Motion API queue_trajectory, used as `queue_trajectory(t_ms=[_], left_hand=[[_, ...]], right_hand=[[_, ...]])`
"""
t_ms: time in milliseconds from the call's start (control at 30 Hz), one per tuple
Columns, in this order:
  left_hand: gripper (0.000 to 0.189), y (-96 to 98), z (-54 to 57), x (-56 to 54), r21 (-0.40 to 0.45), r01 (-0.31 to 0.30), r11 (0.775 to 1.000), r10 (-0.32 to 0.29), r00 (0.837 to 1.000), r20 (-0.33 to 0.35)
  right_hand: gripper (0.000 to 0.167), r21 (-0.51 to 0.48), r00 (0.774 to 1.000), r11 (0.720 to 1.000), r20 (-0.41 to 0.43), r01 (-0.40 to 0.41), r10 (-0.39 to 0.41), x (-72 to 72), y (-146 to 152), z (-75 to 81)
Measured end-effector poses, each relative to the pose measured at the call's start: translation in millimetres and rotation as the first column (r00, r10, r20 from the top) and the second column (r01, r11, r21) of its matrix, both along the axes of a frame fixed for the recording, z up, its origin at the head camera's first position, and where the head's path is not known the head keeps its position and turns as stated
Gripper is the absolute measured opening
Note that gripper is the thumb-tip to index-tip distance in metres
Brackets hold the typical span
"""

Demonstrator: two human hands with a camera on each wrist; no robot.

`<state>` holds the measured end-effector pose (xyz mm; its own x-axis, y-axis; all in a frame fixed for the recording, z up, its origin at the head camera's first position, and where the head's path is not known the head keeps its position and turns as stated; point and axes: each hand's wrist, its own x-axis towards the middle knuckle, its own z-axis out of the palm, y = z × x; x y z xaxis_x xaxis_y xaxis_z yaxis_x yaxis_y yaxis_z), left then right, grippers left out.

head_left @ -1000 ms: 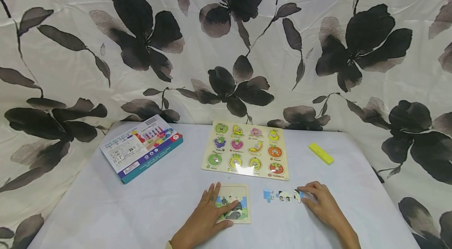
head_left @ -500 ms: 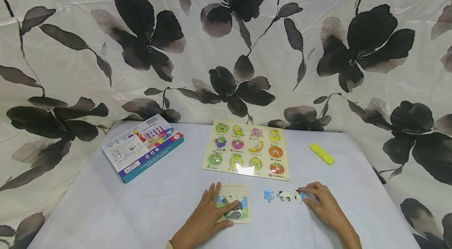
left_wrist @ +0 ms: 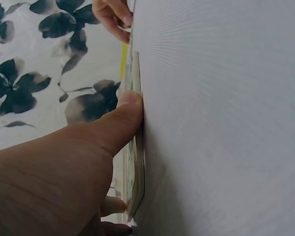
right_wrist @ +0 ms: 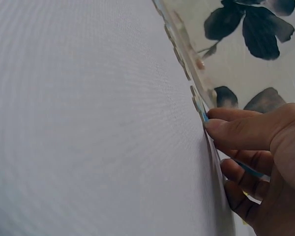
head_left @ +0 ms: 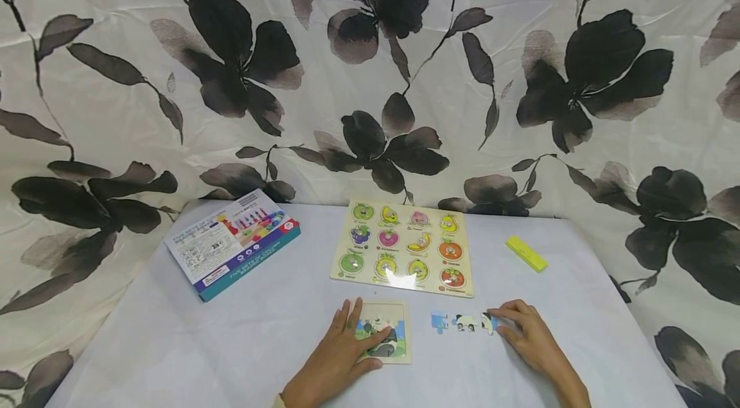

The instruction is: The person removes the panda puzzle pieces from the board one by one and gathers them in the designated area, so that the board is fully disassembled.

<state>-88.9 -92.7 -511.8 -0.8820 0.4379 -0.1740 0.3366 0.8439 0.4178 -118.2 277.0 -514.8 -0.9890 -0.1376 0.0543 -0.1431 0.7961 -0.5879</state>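
A small square wooden panda puzzle board (head_left: 397,310) lies on the table, its lower part filled with panda pieces. My left hand (head_left: 337,351) rests across its left side with fingers spread; in the left wrist view the thumb (left_wrist: 129,101) presses on the board's edge. To the right of the board lie a blue puzzle piece (head_left: 439,322) and a panda-face puzzle piece (head_left: 465,323). Between thumb and index finger, my right hand (head_left: 530,336) pinches the right edge of a puzzle piece with a black ear (head_left: 487,323), which lies beside the face piece.
Behind the hands lies a fruit puzzle board (head_left: 403,247). A white, purple and teal box (head_left: 231,243) stands at the back left, and a yellow block (head_left: 526,253) at the back right. Floral cloth (head_left: 370,74) hangs behind the table.
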Motion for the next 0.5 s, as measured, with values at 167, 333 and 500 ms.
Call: queue_trajectory(t_ms=[167,333,500], left_hand=[[0.053,0.8,-0.5,1.2,-0.006,0.000,1.000,0.000,1.000,-0.004],[0.053,0.1,-1.2,3.5,0.000,0.012,1.000,-0.012,0.999,-0.031],[0.054,-1.1,-1.2,4.3,0.011,0.020,1.000,-0.019,0.998,-0.052]], right_hand=[[0.032,-0.005,1.000,1.000,0.007,-0.001,0.001,1.2,0,0.6],[0.034,-0.037,1.000,0.999,0.030,0.004,-0.003,-2.2,-1,3.4],[0.034,-0.082,1.000,0.997,0.006,0.014,-0.013,-10.8,-12,9.7]])
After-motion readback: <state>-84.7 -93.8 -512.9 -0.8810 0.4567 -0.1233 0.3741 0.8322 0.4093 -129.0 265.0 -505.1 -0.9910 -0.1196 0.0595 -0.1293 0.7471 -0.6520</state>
